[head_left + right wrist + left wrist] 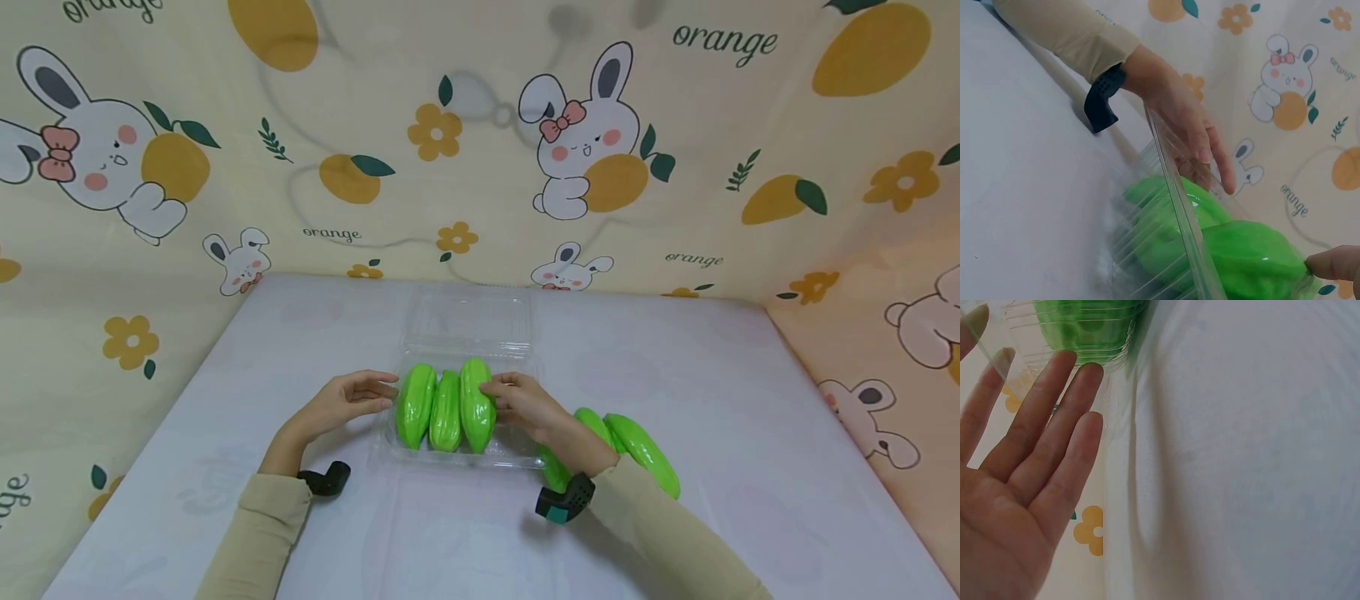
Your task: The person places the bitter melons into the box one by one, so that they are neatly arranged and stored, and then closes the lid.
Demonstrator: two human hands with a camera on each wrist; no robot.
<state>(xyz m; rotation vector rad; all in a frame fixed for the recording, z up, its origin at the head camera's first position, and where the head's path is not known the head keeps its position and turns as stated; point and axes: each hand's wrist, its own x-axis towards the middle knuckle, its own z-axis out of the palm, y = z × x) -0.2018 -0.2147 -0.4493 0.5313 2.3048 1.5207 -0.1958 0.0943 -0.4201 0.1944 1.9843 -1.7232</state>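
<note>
As only the head view shows, the tray (517,456) holds three pods (446,412)

A: And straight ahead it's a cloth wall (450,37), cream and printed all over!
B: Rabbits (573,137) hugging fat oranges (618,183), and the one right of centre sports a pink bow (562,122)!
A: Yellow flowers (435,132) in between, green sprigs (742,172), and high on the right, looping dark lettering (725,40) that reads "orange".
B: Shadows (570,21) up top too, soft blobs, with thin curving lines trailing down the print.
A: Below, a pale table (712,358) runs right back to that cloth.
B: The left side (45,358) stays cream, but look, the right side (847,321) glows peach!
</note>
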